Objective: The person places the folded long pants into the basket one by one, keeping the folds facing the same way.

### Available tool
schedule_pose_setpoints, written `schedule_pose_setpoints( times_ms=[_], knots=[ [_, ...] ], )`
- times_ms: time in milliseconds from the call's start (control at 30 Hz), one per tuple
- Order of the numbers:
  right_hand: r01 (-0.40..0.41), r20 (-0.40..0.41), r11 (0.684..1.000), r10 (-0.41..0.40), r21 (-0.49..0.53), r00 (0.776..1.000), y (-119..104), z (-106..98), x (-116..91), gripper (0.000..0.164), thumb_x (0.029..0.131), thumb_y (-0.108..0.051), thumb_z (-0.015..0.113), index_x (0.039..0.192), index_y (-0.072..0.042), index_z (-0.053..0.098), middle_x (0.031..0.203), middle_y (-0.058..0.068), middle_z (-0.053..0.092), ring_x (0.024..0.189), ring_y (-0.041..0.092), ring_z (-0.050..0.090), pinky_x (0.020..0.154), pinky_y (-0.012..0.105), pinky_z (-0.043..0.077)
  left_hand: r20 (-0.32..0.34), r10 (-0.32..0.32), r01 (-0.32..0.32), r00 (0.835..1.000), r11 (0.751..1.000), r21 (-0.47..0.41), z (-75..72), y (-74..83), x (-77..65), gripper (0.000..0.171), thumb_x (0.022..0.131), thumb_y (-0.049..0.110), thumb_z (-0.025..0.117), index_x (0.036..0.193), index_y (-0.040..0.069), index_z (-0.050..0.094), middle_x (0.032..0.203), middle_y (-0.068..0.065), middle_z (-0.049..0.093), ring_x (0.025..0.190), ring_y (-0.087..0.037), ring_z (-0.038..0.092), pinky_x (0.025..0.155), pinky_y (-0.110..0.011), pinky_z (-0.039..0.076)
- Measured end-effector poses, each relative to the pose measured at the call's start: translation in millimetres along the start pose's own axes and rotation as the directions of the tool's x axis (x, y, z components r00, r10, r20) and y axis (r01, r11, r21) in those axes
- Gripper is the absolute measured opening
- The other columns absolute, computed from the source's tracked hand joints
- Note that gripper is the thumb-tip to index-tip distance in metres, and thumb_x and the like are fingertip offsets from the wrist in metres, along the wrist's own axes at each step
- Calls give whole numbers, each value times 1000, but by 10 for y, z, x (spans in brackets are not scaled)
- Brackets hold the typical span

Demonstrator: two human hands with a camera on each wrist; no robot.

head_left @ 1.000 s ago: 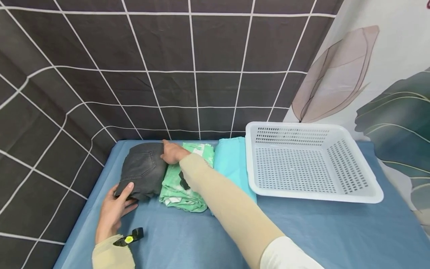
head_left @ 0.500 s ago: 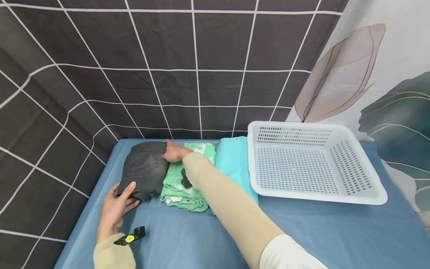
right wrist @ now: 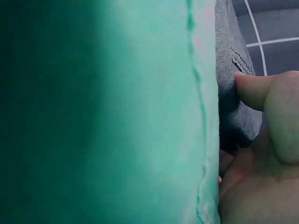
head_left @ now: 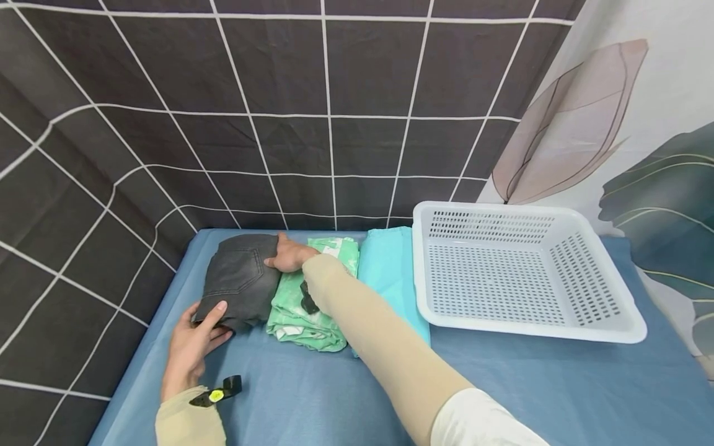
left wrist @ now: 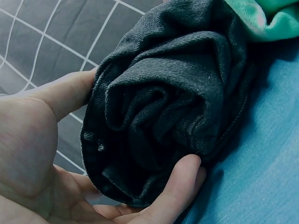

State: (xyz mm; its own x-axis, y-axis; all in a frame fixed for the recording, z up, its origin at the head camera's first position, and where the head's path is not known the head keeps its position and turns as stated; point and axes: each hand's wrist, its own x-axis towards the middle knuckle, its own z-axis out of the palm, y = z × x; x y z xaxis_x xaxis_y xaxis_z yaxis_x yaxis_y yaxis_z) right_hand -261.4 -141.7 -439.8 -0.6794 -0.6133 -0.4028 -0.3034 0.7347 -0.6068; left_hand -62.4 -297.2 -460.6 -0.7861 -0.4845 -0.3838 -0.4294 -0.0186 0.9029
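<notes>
Head view: denim (head_left: pixel 237 275) lies on blue cloth (head_left: pixel 502 390) before a gridded backdrop (head_left: pixel 368 148).

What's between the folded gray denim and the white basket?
The head view shows a green patterned cloth beside the gray denim, then a turquoise cloth beside the white basket; the right sleeve crosses over both.

Wears a plain beige left sleeve (head_left: pixel 189 422) and a matching right sleeve (head_left: pixel 385 334), the latter meeting a white upper sleeve (head_left: pixel 484 422). Shows a black strap (head_left: pixel 232 386) with a yellow marking (head_left: pixel 215 396) at the left cuff, and a small black piece (head_left: pixel 308 300) beside the right.
</notes>
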Motion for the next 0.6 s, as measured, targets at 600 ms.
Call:
schedule_pose_setpoints(
  times_ms=[600],
  knots=[
    [24, -18, 999, -23, 46, 1000, -19, -20, -51, 77, 105, -34, 52, 159, 3, 10, 160, 19, 32, 147, 27, 33, 116, 31, 32, -77, 5, -9, 997, 999, -41, 6, -35, 42, 100, 89, 38, 77, 161, 6, 15, 149, -33, 33, 80, 3, 62, 76, -18, 55]
  ],
)
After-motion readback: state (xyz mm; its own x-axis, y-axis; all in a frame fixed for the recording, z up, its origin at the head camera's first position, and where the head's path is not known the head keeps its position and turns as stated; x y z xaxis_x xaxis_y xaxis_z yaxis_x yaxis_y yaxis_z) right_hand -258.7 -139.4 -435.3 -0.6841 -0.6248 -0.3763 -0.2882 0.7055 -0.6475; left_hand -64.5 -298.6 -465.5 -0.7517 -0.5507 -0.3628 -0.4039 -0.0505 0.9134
